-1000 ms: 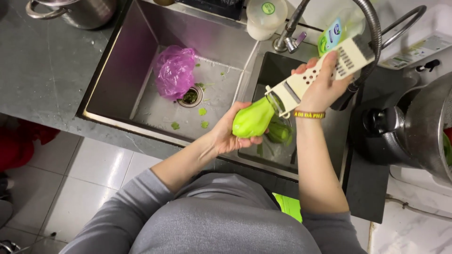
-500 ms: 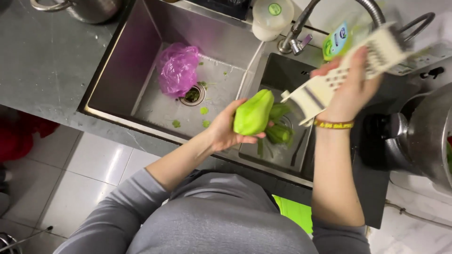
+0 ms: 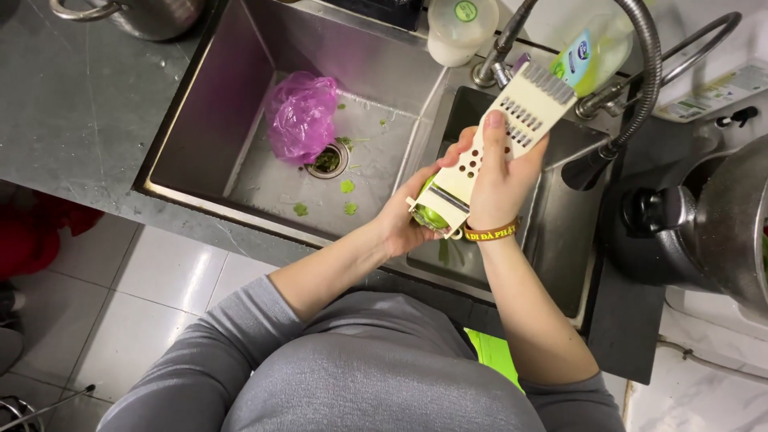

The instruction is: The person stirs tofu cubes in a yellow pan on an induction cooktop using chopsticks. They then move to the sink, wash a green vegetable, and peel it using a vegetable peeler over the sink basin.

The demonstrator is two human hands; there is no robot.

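Cream grater (image 3: 498, 142): long axis slants from lower left to upper right.
Right hand (image 3: 498, 180): clasps grater.
Left hand (image 3: 406, 220): cups green vegetable (image 3: 432, 216) beneath.

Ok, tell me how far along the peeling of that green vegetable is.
Done: green peel scraps lie in the left sink basin, and more in the right basin. In hand: the left hand cups the green vegetable while the right hand presses the cream peeler-grater on it. Left: the tool covers most of it, so I cannot tell.
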